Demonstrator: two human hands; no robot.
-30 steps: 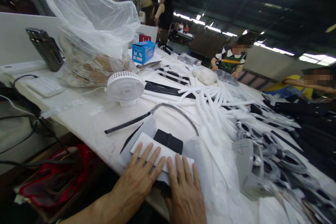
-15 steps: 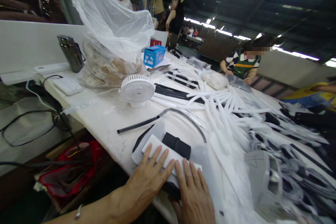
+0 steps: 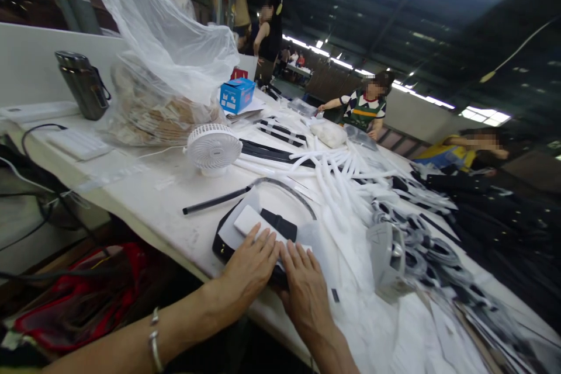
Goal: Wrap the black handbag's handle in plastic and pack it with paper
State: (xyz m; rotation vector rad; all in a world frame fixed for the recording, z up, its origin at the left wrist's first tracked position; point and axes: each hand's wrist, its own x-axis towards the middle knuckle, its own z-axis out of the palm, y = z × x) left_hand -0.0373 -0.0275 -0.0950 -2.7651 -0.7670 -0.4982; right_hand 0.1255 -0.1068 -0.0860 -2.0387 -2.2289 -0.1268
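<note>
My left hand (image 3: 250,261) lies flat, fingers stretched out, on a white padded strip (image 3: 246,220). My right hand (image 3: 305,276) rests beside it on the strip's right part, its fingers also straight. Beneath the strip are thin white sheeting and a black item, perhaps a bag (image 3: 221,249), at the table's front edge; the hands hide much of it. Just beyond the strip shows a folded black piece (image 3: 280,224). A dark strap (image 3: 217,200) curves across the table behind these things.
A white fan (image 3: 213,147) stands further back, near a plastic bag of brown pieces (image 3: 164,111), a dark flask (image 3: 83,87) and a blue box (image 3: 237,95). White foam tubes (image 3: 335,184) and a grey-white holder (image 3: 385,257) lie right. A co-worker (image 3: 363,108) is across the table.
The view has shifted, so the table's things sit further left in it. Both hands stay flat on the white strip, slightly nearer its front edge. The co-worker across the table has stretched out an arm.
</note>
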